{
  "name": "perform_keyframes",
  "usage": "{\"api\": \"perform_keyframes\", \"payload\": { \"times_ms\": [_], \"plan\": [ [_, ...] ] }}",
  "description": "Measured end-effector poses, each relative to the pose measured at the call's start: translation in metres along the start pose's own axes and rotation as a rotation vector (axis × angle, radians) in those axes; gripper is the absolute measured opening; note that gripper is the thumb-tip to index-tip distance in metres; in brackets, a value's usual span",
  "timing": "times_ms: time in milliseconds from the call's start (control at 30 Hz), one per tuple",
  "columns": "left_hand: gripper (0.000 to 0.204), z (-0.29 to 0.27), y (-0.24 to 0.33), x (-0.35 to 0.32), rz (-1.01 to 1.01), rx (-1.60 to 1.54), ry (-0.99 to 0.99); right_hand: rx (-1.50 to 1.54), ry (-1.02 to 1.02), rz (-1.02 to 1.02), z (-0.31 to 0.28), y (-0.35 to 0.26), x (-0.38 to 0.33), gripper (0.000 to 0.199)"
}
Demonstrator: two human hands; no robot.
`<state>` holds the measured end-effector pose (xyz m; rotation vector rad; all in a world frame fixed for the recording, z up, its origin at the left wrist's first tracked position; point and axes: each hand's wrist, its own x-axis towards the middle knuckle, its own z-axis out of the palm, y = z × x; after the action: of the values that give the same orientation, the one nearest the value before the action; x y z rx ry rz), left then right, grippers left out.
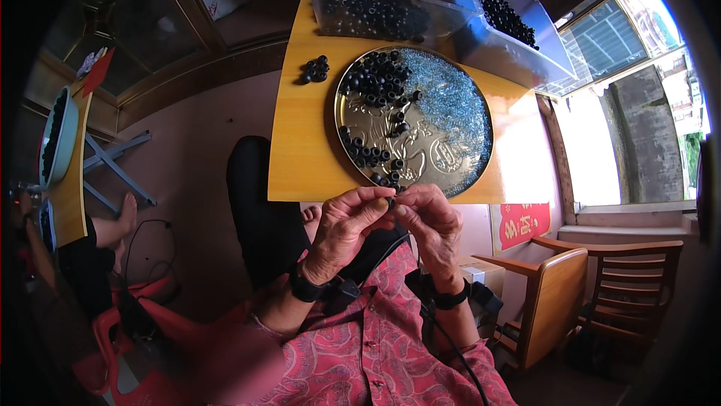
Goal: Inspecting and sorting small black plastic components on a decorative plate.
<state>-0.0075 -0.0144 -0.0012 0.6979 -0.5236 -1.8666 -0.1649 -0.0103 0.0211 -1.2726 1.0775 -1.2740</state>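
Note:
Just off the near edge of the table, my left hand (342, 227) and my right hand (431, 224) meet with fingertips pinched together. Between the fingertips shows a small black round part (390, 202); the left fingers grip it. Whatever the right fingers pinch is too small to make out. Beyond them a round gold-coloured metal tray (420, 152) with embossed relief rests on the table. On its left lie many black hollow parts (379, 79), with several more near its front rim. Tiny clear-blue pieces (451, 98) cover its right side.
The yellow table (297, 150) also holds a small cluster of black parts (315, 69). Two clear plastic bins (375, 12) (518, 45) with black parts stand at the back. A wooden chair (556, 301) is at right. Another person's leg (113, 233) shows at left, near a second table.

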Motion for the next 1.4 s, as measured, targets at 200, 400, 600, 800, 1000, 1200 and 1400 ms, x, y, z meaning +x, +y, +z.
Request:
{"api": "perform_keyframes", "payload": {
  "times_ms": [200,400,600,800,1000,1200,1400],
  "plan": [
    [0.021,-0.007,0.009,-0.001,-0.052,0.089,-0.118,0.289,-0.111,0.319,-0.01,-0.016,0.005,0.011],
    [0.024,-0.01,0.009,-0.002,-0.201,-0.138,-0.126,0.315,-0.132,0.419,-0.011,-0.016,0.007,0.008],
    [0.024,-0.01,0.007,0.001,-0.23,-0.153,-0.078,0.319,-0.074,0.405,-0.008,-0.015,0.005,0.008],
    [0.026,-0.01,0.006,0.001,-0.162,-0.028,-0.1,0.174,-0.039,0.394,-0.004,-0.011,0.003,0.009],
    [0.023,-0.001,0.01,0.001,-0.119,0.058,-0.058,0.192,-0.042,0.394,-0.002,-0.015,0.006,0.01],
    [0.023,-0.009,0.007,0.004,-0.136,0.009,-0.05,-0.069,0.073,0.387,-0.02,-0.016,0.019,0.007],
    [0.024,-0.01,0.009,0.005,-0.133,0.009,-0.046,-0.661,0.116,-0.013,-0.036,-0.013,0.041,0.011]
  ]
}}
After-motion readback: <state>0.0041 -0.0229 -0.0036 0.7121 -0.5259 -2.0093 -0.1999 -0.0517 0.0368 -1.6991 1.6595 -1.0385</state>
